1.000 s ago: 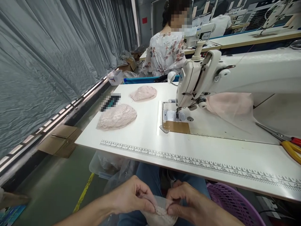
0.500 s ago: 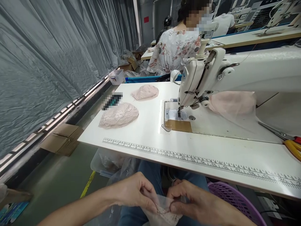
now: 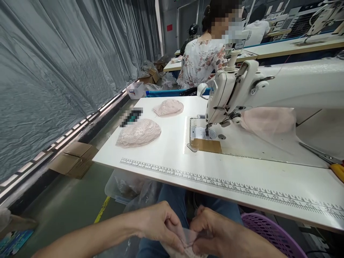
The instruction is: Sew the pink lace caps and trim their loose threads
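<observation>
Over my lap, below the table's front edge, my left hand [image 3: 163, 227] pinches a piece of pale pink lace fabric [image 3: 189, 236] between thumb and fingers. My right hand [image 3: 211, 233] grips the same fabric from the other side, close to the left. The lower part of the fabric runs out of view at the bottom. On the white table [image 3: 166, 154] lie two pale pink lace pieces: a nearer lace piece [image 3: 139, 132] and a farther lace piece [image 3: 169, 107].
A sewing machine [image 3: 223, 96] stands on the table, with sheer pink fabric [image 3: 268, 120] beneath its arm. Scissors [image 3: 322, 154] lie at the right. Below are a purple basket [image 3: 271, 229], a clear plastic bin [image 3: 114, 188] and a cardboard box [image 3: 73, 161]. A co-worker [image 3: 201, 57] sits beyond.
Both hands have shifted slightly down, and less of the fabric shows. The right hand's fingers are curled further over it. The whole view has moved a little.
</observation>
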The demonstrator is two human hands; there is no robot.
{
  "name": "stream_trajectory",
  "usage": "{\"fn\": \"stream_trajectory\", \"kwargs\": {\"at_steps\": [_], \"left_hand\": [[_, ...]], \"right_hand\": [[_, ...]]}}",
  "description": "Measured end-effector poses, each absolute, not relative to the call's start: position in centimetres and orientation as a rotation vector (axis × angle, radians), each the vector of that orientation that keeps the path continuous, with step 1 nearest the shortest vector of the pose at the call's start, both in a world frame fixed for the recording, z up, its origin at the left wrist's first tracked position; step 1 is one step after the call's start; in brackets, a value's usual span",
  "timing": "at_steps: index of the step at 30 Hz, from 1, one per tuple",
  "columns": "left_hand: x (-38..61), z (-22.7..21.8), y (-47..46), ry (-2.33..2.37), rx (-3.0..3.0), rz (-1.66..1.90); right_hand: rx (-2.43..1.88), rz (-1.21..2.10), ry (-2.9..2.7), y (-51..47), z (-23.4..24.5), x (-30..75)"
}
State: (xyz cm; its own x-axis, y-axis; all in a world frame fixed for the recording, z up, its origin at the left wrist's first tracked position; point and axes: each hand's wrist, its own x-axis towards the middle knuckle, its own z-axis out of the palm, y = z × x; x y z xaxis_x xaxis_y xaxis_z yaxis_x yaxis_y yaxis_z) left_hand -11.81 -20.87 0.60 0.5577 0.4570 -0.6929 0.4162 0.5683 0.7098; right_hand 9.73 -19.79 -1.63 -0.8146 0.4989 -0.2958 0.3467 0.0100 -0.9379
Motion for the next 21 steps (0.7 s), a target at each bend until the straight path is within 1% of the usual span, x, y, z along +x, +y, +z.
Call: {"fn": "stream_trajectory", "kwargs": {"at_steps": [7, 13, 16, 21], "left_hand": [[-12.6, 0.5, -20.9, 0.991, 1.027, 0.000], [-12.8, 0.2, -20.7, 1.004, 1.042, 0.008], [-12.7, 0.2, -20.7, 1.020, 1.023, 0.028], [-12.5, 0.3, -20.7, 1.058, 1.021, 0.039]], "right_hand": [[-0.865, 2.015, -2.176, -19.0, -1.1, 12.2], [-0.852, 2.025, -2.148, -19.3, -2.1, 11.7], [-0.859, 1.994, -2.146, -19.6, -2.8, 11.3], [-0.928, 1.831, -2.171, -20.0, -3.3, 11.0]]}}
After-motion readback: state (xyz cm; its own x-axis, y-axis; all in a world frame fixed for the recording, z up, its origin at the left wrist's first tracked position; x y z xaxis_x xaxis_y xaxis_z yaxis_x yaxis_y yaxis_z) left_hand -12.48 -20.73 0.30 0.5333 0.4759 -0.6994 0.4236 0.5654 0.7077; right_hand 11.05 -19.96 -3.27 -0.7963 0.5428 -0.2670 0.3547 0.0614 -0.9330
